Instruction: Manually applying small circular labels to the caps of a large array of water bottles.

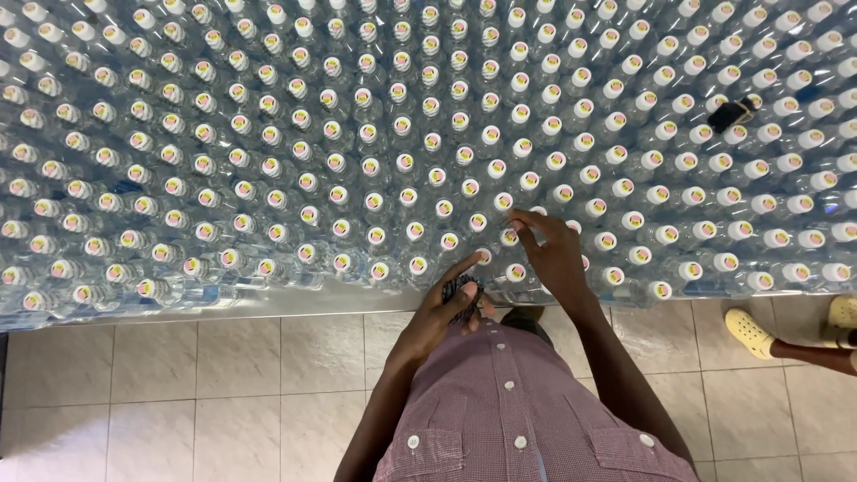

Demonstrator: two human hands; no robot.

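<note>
A wide block of clear plastic bottles (357, 152) with white caps stands packed in rows and fills the upper part of the head view. My left hand (449, 305) is at the block's near edge, its index finger stretched to a cap, and it holds a small dark patterned thing (463, 287) in the palm. My right hand (552, 254) rests on the caps just to the right, fingers spread and bent over a bottle cap (510, 236). I wear a red checked shirt (509, 411).
Beige floor tiles (223, 384) lie below the bottle block. Another person's feet in yellow clogs (748, 332) stand at the right edge. A small black object (732, 113) lies on the caps at the upper right.
</note>
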